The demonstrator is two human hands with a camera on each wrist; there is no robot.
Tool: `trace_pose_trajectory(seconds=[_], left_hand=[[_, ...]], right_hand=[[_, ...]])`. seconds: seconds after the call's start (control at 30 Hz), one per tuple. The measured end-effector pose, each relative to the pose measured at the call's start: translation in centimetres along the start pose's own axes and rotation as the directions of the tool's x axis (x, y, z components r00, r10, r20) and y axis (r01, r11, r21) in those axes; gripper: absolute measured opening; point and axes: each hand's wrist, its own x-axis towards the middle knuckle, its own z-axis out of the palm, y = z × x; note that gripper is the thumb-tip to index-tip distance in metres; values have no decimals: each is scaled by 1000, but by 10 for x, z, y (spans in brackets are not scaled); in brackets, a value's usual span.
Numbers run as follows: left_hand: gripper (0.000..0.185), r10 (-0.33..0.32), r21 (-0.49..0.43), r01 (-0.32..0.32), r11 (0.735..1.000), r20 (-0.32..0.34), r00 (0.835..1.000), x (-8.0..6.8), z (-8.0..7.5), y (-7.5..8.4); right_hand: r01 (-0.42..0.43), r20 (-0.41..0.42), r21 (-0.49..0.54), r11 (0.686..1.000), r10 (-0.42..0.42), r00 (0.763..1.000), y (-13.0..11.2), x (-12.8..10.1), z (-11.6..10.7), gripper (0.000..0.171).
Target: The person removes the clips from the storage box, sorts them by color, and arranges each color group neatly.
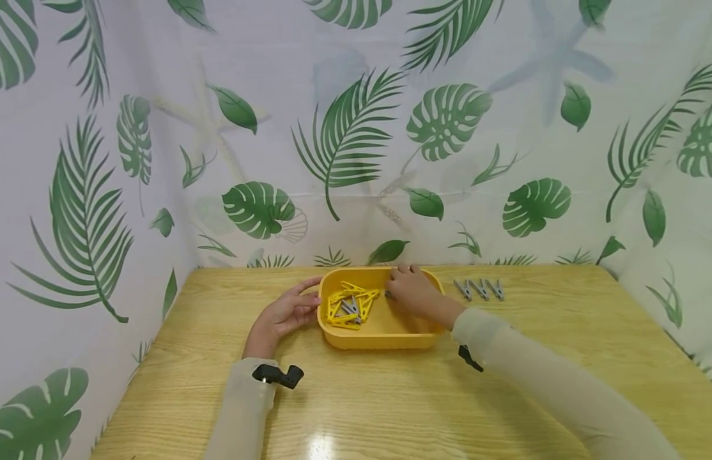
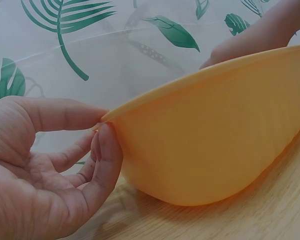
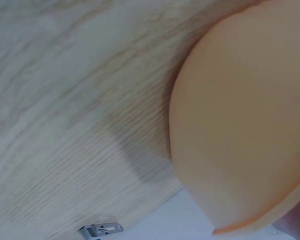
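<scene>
A yellow plastic basin point(image 1: 385, 342) stands on the wooden table. My left hand point(image 1: 288, 313) is at its left end; in the left wrist view, the thumb and fingers of that hand point(image 2: 55, 165) pinch the basin's rim point(image 2: 165, 90). Inside the basin, toward the left, lie several yellow clothespins point(image 1: 367, 305) with some grey clothespins point(image 1: 351, 308) among them. My right hand point(image 1: 416, 295) reaches over the right part of the basin with curled fingers. A grey clothespin point(image 1: 389, 294) shows at its fingertips, mostly hidden by the hand.
To the right of the basin, 3 grey clothespins point(image 1: 479, 289) stand in a row near the table's back edge. One grey clothespin point(image 3: 102, 230) also shows low in the right wrist view. A leaf-patterned cloth point(image 1: 356, 160) hangs behind the table point(image 1: 356, 409) and along its sides.
</scene>
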Motion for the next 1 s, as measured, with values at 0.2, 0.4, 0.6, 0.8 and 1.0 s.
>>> trace_pose_trajectory(seconds=[0.2,0.4,0.6,0.8,1.0], left_hand=[[64,-6,2,6,1000,-7,1000,1,-1,-2],[65,-6,1,6,1000,-5,1000,0,0,0],[65,-11,-2,11,1000,-9,1000,-1,2,1],[65,-7,11,7,1000,-9,1000,-1,2,1],[64,-6,24,7,1000,-16,1000,0,1,0]], right_hand=[[-6,22,9,1000,5,1000,-4,-2,-2,13],[7,26,39,999,-8,1000,-3,-3,-1,6],[25,57,66,997,-29,998,-1,-3,-1,9],[40,66,79,996,-45,997,-1,-2,0,12],[75,42,31,997,-77,996,-3,-2,1,11]])
